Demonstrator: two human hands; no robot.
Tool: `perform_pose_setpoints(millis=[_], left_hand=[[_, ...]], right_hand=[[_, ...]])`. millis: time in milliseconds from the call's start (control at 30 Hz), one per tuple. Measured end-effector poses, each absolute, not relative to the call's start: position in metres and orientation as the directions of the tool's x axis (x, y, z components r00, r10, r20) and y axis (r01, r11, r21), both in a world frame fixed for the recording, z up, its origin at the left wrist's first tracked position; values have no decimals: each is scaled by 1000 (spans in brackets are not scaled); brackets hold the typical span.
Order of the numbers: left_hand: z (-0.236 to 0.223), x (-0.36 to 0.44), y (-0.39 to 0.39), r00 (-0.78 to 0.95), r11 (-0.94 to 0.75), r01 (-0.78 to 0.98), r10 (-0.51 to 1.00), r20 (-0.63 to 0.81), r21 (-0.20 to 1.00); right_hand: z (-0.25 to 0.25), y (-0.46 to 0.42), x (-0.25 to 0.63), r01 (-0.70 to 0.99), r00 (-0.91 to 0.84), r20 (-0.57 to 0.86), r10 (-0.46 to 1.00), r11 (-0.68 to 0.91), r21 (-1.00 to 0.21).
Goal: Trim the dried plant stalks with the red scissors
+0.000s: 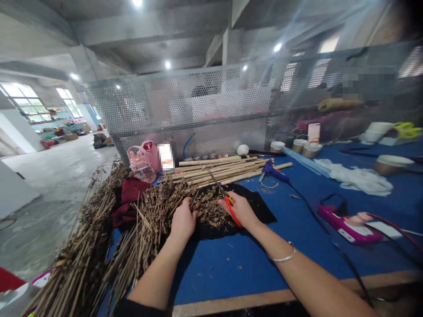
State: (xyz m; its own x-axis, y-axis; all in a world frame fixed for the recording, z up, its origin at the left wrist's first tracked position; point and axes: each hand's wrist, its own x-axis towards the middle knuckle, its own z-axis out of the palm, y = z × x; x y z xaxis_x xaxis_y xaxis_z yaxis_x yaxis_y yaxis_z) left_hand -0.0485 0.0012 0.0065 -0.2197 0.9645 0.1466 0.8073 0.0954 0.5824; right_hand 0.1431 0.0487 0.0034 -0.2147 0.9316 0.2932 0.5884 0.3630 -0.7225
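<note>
My right hand [240, 209] is closed around the red and yellow handles of a pair of scissors [230, 207], whose blades point up and away to the left. To its left, my left hand [183, 219] has its fingers curled at the edge of a heap of dried plant stems [155, 207], pinching a dried stem that the fingers mostly hide. Broken bits of dried plant [211, 207] lie between the hands on a black cloth [261, 204].
Peeled sticks [211, 171] lie behind the cloth, with a blue glue gun [276, 171] beside them. A purple power strip [350, 226] trails cords at right. More dried stalks [76, 246] stand at left. A pink bag [147, 156] sits by the perforated metal screen [211, 114].
</note>
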Motion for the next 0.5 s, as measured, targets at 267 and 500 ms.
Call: perform_pose_setpoints(millis=[267, 500], left_hand=[[10, -50, 2, -243, 81, 787, 952, 187, 611], [9, -46, 2, -296, -67, 686, 884, 361, 725]], right_hand=[[1, 51, 145, 582, -185, 336, 924, 378, -720], [1, 54, 147, 519, -121, 378, 918, 383, -764]])
